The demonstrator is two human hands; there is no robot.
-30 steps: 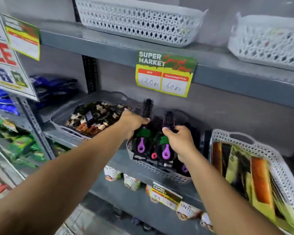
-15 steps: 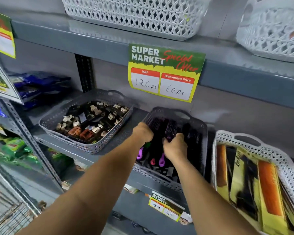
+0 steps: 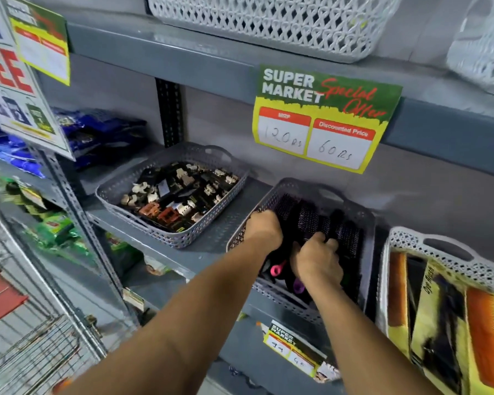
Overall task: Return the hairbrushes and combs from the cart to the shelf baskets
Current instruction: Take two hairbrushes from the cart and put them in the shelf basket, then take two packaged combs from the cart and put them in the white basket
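A grey perforated basket point(image 3: 365, 223) on the middle shelf holds several black round hairbrushes point(image 3: 311, 219) with pink and purple handle ends point(image 3: 275, 269). Both my hands are down inside it. My left hand point(image 3: 264, 230) is at the basket's left side, fingers curled over a brush. My right hand point(image 3: 315, 262) rests on the brushes in the middle, fingers bent around one. To the right, a white basket point(image 3: 439, 248) holds packaged orange and black combs point(image 3: 482, 340).
A grey basket of hair clips point(image 3: 173, 195) stands to the left on the same shelf. White baskets point(image 3: 271, 21) sit on the shelf above, with a price sign point(image 3: 322, 121) hanging from its edge. A wire cart point(image 3: 32, 354) is at the lower left.
A second ago both hands held brushes upright above the basket's front. They have since lowered the brushes flat into the basket, and my view has moved closer.
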